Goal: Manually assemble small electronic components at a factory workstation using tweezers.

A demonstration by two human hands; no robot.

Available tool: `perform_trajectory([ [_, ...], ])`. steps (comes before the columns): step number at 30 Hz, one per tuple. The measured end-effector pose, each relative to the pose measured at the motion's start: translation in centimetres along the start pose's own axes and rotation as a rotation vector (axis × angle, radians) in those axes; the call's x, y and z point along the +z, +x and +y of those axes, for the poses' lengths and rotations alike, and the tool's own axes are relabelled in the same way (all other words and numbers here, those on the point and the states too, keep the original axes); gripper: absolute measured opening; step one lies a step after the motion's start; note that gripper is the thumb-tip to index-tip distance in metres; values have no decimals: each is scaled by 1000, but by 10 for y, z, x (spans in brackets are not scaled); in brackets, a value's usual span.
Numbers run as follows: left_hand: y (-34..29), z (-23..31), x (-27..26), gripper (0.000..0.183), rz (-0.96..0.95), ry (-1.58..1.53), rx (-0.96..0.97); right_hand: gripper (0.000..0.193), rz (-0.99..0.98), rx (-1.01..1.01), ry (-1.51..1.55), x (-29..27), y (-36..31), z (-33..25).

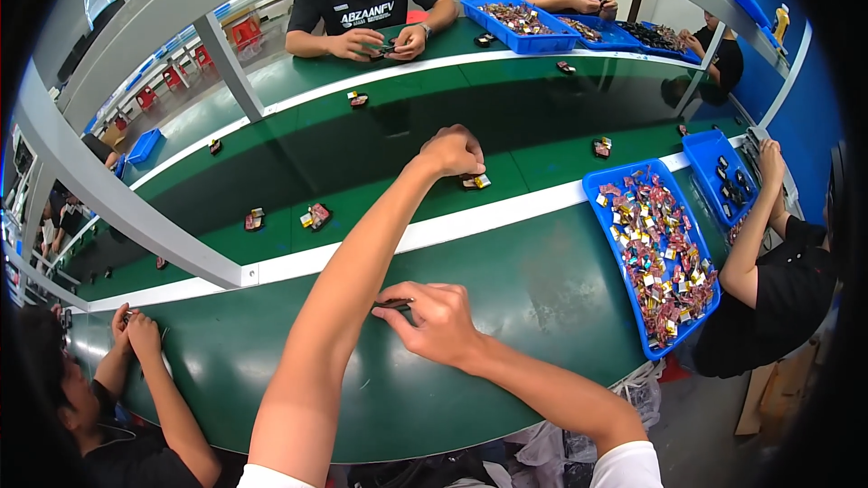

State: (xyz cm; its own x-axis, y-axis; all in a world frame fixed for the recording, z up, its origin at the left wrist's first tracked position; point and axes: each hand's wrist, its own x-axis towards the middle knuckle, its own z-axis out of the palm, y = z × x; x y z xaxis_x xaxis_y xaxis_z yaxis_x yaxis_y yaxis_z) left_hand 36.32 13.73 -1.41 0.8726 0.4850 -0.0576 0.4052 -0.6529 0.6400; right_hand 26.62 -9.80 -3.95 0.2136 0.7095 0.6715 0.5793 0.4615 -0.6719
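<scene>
My left arm reaches out across the white rail to the green conveyor belt. The fingers of my left hand (452, 152) are curled down onto a small dark casing (474, 183) with a yellow-and-white part on it; the fingertips partly cover its upper edge. Nearer to me, over the green work surface (533, 280), my right hand (438, 321) pinches a thin dark piece (394, 304) between thumb and fingers. Most of that piece is hidden, so its kind is unclear.
A blue tray (592, 194) heaped with small wired yellow-and-white parts stands at my right, beside another blue tray (692, 149) of black pieces. More casings (316, 216) lie along the belt. A grey frame post (145, 217) rises at left. Co-workers sit on both sides and opposite.
</scene>
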Motion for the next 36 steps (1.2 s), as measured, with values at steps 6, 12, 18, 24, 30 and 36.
perform_trajectory([
  [6, -4, 7, 0, 19, -7, 105, -64, 12, -44, 30, -16, -5, -1, -3],
  [12, -43, -2, -24, 10, -149, -172, -180, 13, -42, 37, -21, -5, -2, -6],
  [18, -146, -12, -39, 16, 157, -564, -237, 15, -17, 55, 15, 0, -5, -3],
  [24, -263, -42, -30, 30, 238, -978, -243, 14, -14, 122, -16, 0, -4, 1],
  [30, -328, -40, -15, 38, 351, -1087, -317, 17, -76, 306, 92, -2, -2, -2],
  [36, -341, -33, 7, 33, 467, -1059, -277, 15, -155, 697, 545, -7, 5, -25],
])
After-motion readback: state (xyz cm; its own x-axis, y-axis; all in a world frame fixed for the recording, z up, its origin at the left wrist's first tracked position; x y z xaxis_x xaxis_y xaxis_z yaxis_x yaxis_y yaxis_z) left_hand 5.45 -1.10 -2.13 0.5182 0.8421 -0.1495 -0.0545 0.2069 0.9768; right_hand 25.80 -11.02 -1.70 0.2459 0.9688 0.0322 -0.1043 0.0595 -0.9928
